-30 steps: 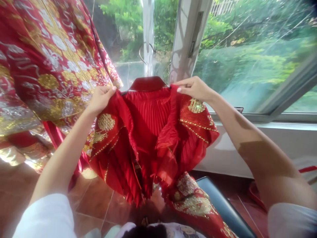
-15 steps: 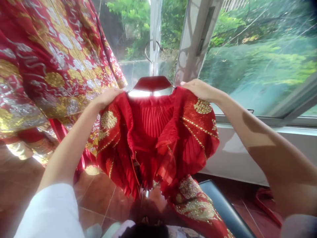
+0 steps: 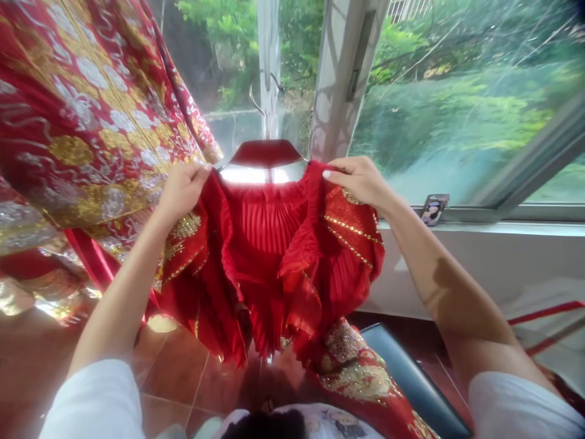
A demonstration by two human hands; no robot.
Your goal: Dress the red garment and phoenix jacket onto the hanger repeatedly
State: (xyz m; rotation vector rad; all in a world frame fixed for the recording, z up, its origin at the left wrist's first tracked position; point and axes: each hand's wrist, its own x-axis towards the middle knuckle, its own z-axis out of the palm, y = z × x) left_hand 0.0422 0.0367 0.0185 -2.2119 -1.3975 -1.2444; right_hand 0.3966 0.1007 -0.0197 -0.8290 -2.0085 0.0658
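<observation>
A red pleated jacket [image 3: 274,219] with gold embroidery and gold-beaded lines hangs on a dark red hanger [image 3: 265,152] with a metal hook. My left hand [image 3: 185,186] is closed, pinching the jacket's left shoulder next to the hanger's end. Opposite it, my right hand [image 3: 359,178] pinches the right shoulder between thumb and fingers. The jacket's front hangs apart in the middle, its ruffled edges showing. Below its right side lies a red and gold embroidered cloth [image 3: 361,366], partly over a dark stool [image 3: 411,378].
On the left hangs a large red robe [image 3: 100,122] with gold and silver embroidery. Behind the jacket stands a window frame [image 3: 338,79]. A phone [image 3: 433,209] leans on the window sill at the right. Reddish tiles [image 3: 178,360] cover the floor.
The view has shifted right, and the phone now shows on the sill. Both hands have curled into clearer pinches at the jacket's shoulders.
</observation>
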